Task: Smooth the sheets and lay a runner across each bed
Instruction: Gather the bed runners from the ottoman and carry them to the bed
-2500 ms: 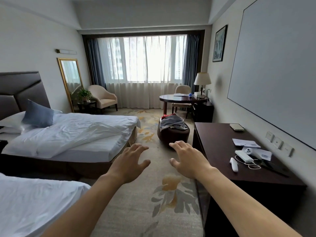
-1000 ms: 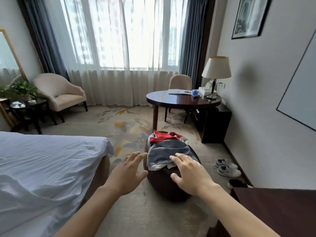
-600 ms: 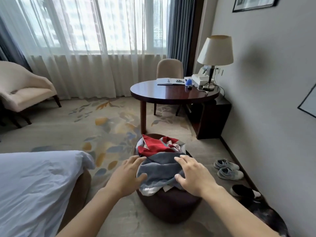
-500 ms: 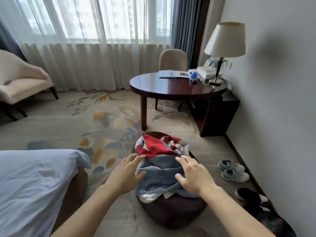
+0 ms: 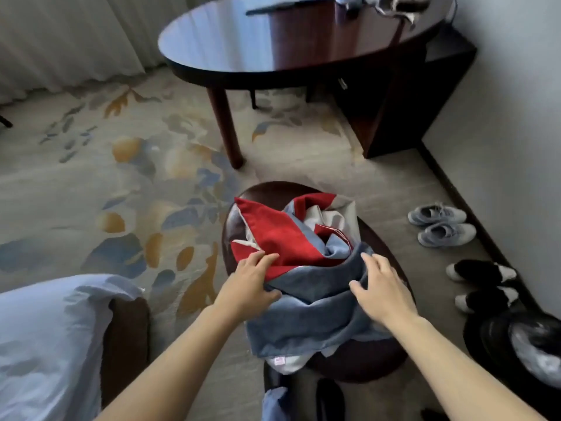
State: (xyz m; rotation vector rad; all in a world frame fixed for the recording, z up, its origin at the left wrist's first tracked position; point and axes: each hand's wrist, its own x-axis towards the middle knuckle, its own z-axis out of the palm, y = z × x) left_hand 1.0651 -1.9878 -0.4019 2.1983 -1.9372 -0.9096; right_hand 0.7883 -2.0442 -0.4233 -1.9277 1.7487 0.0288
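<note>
Right, the bed [image 5: 45,344] corner sits at eight o'clock, its white sheet rumpled. At centre, a dark round ottoman [image 5: 364,363] carries the crumpled runners [image 5: 306,299], red over blue-grey. They look soft, light and limp, so I'd gather a long edge with both hands. My left hand [image 5: 247,285] pinches the fabric at nine o'clock; my right hand [image 5: 384,291] rests on it, fingers spread.
</note>
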